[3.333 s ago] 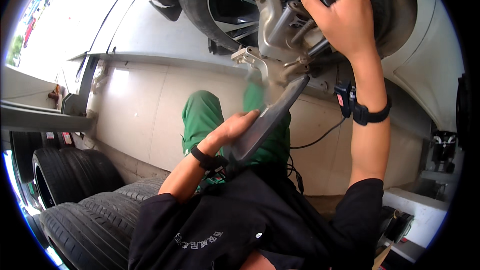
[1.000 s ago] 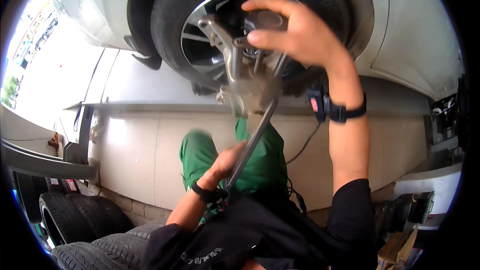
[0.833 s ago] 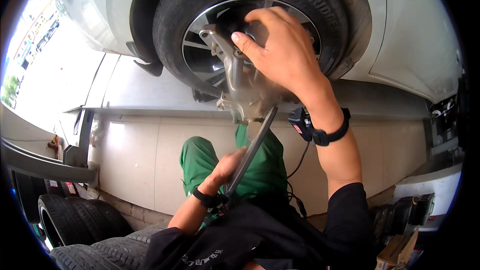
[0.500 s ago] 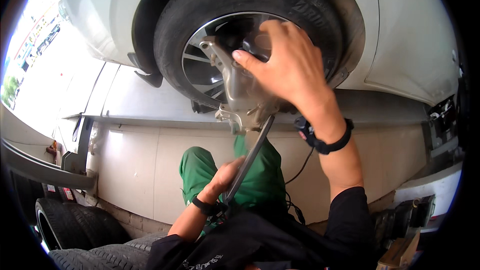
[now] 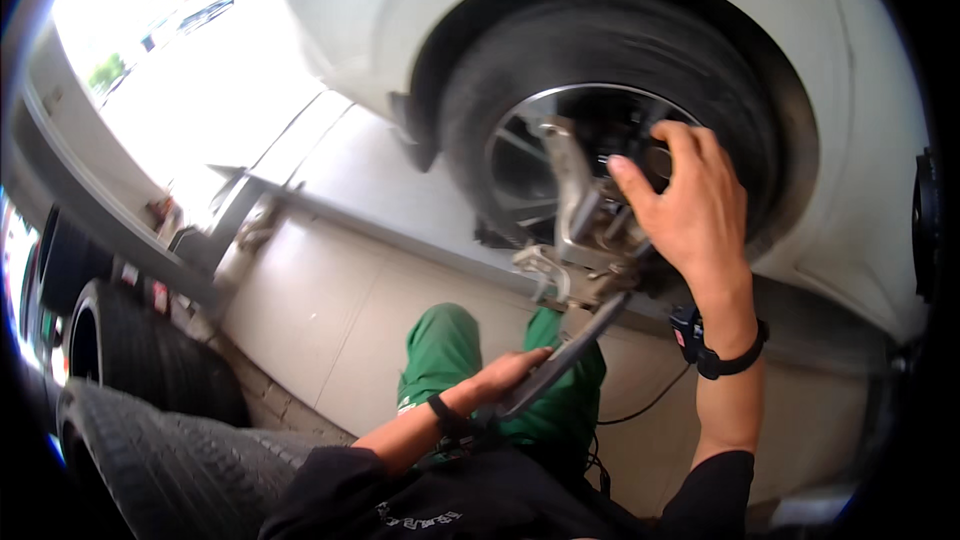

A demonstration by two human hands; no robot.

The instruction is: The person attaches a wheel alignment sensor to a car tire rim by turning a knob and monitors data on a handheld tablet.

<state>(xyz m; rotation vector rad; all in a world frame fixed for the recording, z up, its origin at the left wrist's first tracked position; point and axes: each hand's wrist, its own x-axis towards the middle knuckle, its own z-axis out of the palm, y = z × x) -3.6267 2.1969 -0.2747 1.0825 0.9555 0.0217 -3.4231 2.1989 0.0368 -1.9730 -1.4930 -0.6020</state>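
A grey metal clamp-like bracket (image 5: 580, 205) with jointed arms stands in front of the car wheel's rim. A long dark flat bar (image 5: 570, 355) slants from its lower end toward my lap. My left hand (image 5: 510, 375) is closed at the bar's lower part, its fingertips partly hidden behind the bar. My right hand (image 5: 695, 205) is at the bracket's upper right, thumb and fingers curved around a dark round knob (image 5: 657, 162). The wheel's black tire (image 5: 480, 90) and spoked rim (image 5: 520, 165) lie behind the bracket. Motion blurs the fine parts.
A white car body (image 5: 390, 30) arches over the wheel. Below it runs a grey ledge (image 5: 400, 225) above the tiled floor (image 5: 310, 290). Several loose tires (image 5: 180, 460) are stacked at lower left, near a grey metal frame (image 5: 110, 200). A black cable (image 5: 655, 405) hangs from my right wrist device.
The view has swung, so the wheel, bracket and both hands appear farther right and lower. My right hand stays at the knob and my left at the bar.
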